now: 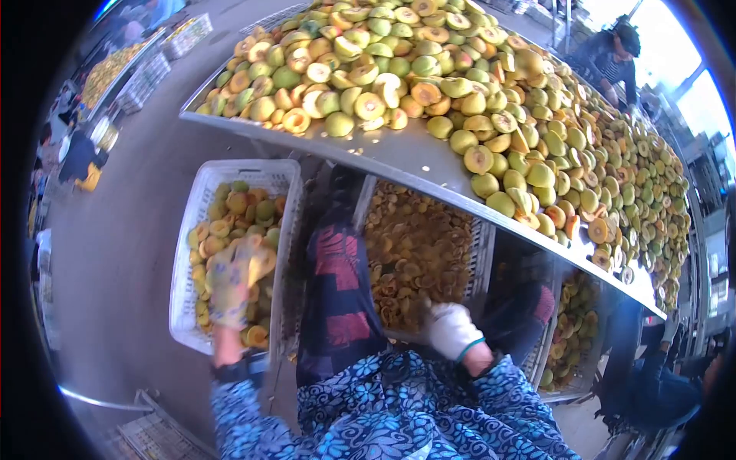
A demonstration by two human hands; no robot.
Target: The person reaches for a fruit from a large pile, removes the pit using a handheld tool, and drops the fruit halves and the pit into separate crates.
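steel table up top was heaped with halved peaches, plenty left there. down left, the left hand, gloved, hovered over the left crate, half full; fingers curled, grip hard to tell. the right hand sat bunched at the middle crate rim, holding or not, unclear; that crate was well filled.

Both arms stretched forward – left hand in patterned glove, right hand white-gloved, knuckles up
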